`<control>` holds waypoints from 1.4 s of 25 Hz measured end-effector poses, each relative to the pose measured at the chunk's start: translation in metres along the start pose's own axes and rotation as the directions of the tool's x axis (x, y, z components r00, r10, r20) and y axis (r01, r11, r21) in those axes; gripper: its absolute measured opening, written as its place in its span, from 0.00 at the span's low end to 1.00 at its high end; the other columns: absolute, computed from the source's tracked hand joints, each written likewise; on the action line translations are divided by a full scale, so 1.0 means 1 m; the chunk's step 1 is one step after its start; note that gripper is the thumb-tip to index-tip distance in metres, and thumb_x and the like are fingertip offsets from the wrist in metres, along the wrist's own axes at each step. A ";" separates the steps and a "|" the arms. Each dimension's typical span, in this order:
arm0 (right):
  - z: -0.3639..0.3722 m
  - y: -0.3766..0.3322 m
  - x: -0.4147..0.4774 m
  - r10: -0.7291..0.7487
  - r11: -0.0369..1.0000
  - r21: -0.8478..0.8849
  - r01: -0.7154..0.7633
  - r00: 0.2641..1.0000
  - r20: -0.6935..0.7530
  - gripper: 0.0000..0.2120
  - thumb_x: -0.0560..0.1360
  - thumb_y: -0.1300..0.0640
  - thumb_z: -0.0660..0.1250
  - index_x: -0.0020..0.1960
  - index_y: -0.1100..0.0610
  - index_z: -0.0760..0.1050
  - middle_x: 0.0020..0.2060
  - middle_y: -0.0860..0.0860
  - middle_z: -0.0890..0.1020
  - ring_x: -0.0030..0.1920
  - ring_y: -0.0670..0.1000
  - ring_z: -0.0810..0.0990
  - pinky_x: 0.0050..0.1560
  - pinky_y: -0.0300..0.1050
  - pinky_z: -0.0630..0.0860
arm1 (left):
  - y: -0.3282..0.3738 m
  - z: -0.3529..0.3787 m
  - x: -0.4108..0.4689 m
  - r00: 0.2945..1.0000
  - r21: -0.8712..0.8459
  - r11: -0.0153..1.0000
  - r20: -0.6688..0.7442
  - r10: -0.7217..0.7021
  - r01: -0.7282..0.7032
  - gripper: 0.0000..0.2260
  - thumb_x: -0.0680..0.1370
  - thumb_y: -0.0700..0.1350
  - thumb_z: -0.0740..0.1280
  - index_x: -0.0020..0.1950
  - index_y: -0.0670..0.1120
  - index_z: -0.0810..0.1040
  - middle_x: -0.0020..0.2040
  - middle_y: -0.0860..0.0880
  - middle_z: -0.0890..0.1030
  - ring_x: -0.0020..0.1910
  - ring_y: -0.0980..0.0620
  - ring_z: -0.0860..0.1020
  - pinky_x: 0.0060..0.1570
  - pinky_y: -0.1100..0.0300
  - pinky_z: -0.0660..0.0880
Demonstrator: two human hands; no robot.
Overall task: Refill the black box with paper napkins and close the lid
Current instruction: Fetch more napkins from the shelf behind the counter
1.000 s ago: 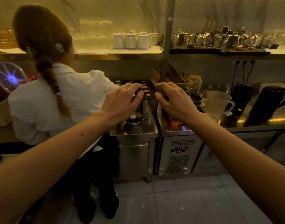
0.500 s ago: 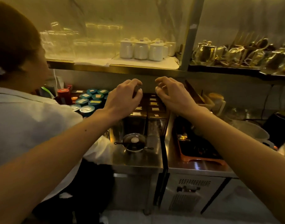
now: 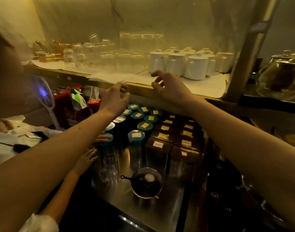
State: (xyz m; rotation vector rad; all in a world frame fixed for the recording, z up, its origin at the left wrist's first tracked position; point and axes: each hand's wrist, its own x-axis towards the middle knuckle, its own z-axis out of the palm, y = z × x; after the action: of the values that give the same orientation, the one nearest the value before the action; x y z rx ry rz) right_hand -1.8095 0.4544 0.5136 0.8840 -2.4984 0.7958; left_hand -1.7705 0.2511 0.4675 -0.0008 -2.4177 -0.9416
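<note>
Both hands reach up to the shelf (image 3: 140, 88) edge, left hand (image 3: 115, 97) and right hand (image 3: 168, 87) apart, fingers loosely spread and holding nothing. Neither the black box nor any paper napkins can be made out here, so refilling and closing the lid seemingly remain undone

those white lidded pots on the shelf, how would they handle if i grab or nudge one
The white lidded pots look like glazed ceramic, so probably heavy for their size, slick and chippable. Their lids seem to sit loose and may slide off if tilted. They stand packed together, so pushing one would likely knock its neighbours; the side handle looks like the safest hold.
</note>
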 end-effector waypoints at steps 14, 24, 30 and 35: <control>0.083 0.054 0.186 0.122 0.991 0.022 -0.131 0.964 0.237 0.18 0.78 0.54 0.67 0.67 0.52 0.74 0.66 0.54 0.76 0.64 0.55 0.75 0.63 0.43 0.69 | -0.135 -0.027 0.144 0.822 0.025 0.860 -0.308 -0.479 0.510 0.21 0.81 0.41 0.62 0.74 0.41 0.65 0.70 0.38 0.72 0.69 0.39 0.70 0.68 0.50 0.67; 0.121 0.065 0.240 0.116 0.983 0.101 -0.152 0.949 0.294 0.17 0.77 0.56 0.68 0.66 0.52 0.75 0.66 0.54 0.76 0.65 0.56 0.74 0.70 0.52 0.68 | -0.164 -0.019 0.181 0.771 -0.235 0.848 -0.353 -0.530 0.476 0.23 0.80 0.39 0.63 0.75 0.49 0.67 0.71 0.44 0.71 0.67 0.45 0.71 0.62 0.57 0.73; 0.123 0.064 0.242 0.092 0.989 0.090 -0.117 0.964 0.248 0.09 0.75 0.60 0.71 0.55 0.56 0.83 0.58 0.54 0.81 0.56 0.53 0.78 0.56 0.41 0.74 | -0.158 -0.033 0.188 0.704 -0.424 0.773 -0.346 -0.620 0.472 0.16 0.76 0.45 0.65 0.64 0.51 0.79 0.65 0.45 0.77 0.62 0.46 0.77 0.60 0.52 0.77; 0.122 0.059 0.237 0.115 0.986 0.089 -0.140 0.965 0.237 0.08 0.77 0.63 0.67 0.55 0.58 0.82 0.58 0.55 0.80 0.51 0.49 0.75 0.51 0.40 0.71 | -0.156 -0.032 0.193 0.720 -0.470 0.749 -0.291 -0.631 0.467 0.11 0.70 0.54 0.75 0.48 0.49 0.83 0.51 0.47 0.83 0.51 0.48 0.82 0.53 0.54 0.79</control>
State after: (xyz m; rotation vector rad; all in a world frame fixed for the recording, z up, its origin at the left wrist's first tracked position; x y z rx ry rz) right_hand -2.0416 0.3095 0.5171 0.9040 -2.7625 0.9216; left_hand -1.9491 0.0769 0.4825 0.7763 -1.7997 -1.4717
